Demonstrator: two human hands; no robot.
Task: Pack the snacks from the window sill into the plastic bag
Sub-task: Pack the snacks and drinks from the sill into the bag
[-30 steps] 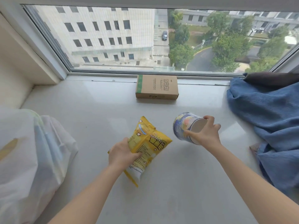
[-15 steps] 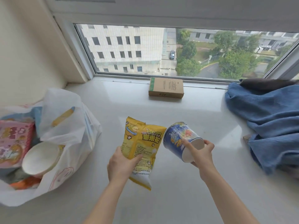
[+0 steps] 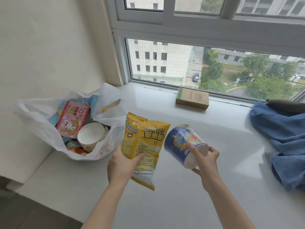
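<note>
I am holding the yellow popcorn bag [image 3: 145, 146] in my left hand [image 3: 122, 166], grip pinching its lower half with the thumb on the printed face, and I am holding the blue cup [image 3: 183, 144] tipped on its side in my right hand [image 3: 206, 161], fingers curling round its pale base. Both snacks are hanging in the air above the window sill [image 3: 181, 204], the popcorn bag just beside the open plastic bag [image 3: 41, 123] that is sitting at the sill's left end against the wall. That bag is already holding a pink packet [image 3: 72, 121] and a white paper cup [image 3: 90, 138], so I judge I am in the carrying step. The next move calls for bringing each over the mouth and releasing it there. A brown box [image 3: 192, 99] is lying by the window, seemingly yet to be packed.
</note>
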